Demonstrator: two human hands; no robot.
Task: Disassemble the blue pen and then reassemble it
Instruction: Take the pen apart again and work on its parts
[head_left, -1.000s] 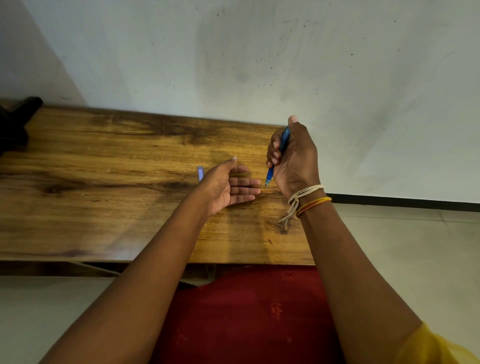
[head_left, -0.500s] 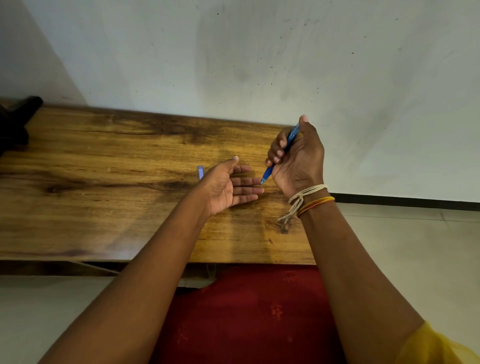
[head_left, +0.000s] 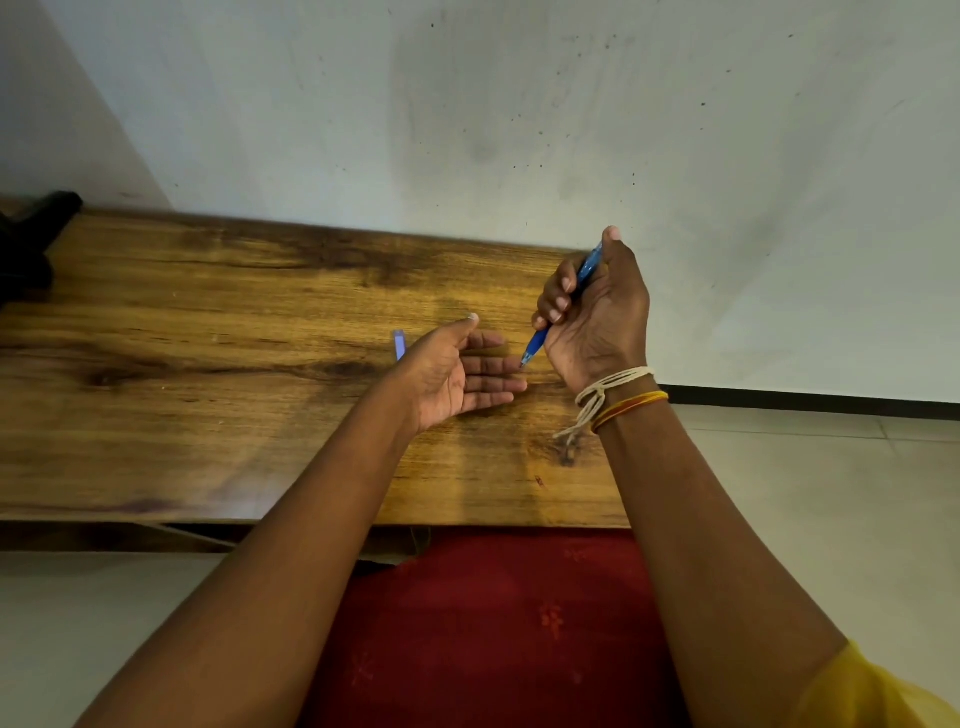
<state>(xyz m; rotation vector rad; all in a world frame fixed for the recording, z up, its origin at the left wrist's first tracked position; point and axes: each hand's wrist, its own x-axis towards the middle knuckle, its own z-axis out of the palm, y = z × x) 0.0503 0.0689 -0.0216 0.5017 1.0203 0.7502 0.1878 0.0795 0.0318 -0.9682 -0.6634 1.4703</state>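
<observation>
My right hand (head_left: 597, 317) grips the blue pen (head_left: 537, 344) in a fist above the right end of the wooden table (head_left: 208, 364), thumb on the pen's top end. The pen slants down to the left and its tip touches or nearly touches the fingers of my left hand (head_left: 457, 371). That hand lies palm up with fingers straight, just left of the pen tip, and holds nothing. A small pale blue pen part (head_left: 399, 345) lies on the table behind my left hand, partly hidden by it.
A black object (head_left: 36, 234) sits at the table's far left end. A grey wall rises right behind the table. A red cloth (head_left: 493, 623) covers my lap below the table's near edge, and tiled floor lies to the right.
My right hand has tilted the pen, and its tip has come down to the fingers of my left hand. My left hand has barely moved.
</observation>
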